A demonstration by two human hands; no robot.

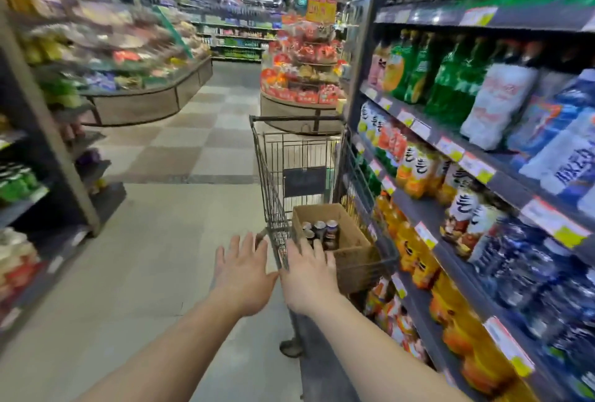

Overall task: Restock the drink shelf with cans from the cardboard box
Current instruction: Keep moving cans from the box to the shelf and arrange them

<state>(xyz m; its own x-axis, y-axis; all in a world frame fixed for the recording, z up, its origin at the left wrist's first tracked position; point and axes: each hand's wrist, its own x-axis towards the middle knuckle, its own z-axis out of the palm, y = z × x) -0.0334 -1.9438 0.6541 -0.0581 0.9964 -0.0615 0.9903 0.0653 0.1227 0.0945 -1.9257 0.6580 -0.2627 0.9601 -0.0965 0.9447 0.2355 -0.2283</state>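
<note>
The drink shelf [467,157] filled the frame's right side, a wire cart [277,195] stood at centre just beside it holding the cardboard box [351,234] with a few cans [325,232] inside, and below, the left hand [243,276] and right hand [309,276] reached forward, fingers spread, gripping nothing.

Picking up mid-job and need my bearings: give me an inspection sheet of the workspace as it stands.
Surface: checkered tile floor, aisle open ahead.
Job's things: cardboard box in the wire cart; a few cans upright inside; drink shelf alongside, stocked with bottles.
Clutter: nothing seen.
Hands: left hand and right hand open, fingers spread, reaching toward the cart, holding nothing.
Cables: nothing seen.
Surroundings: round promotional display beyond the cart; produce counter on the left.
</note>
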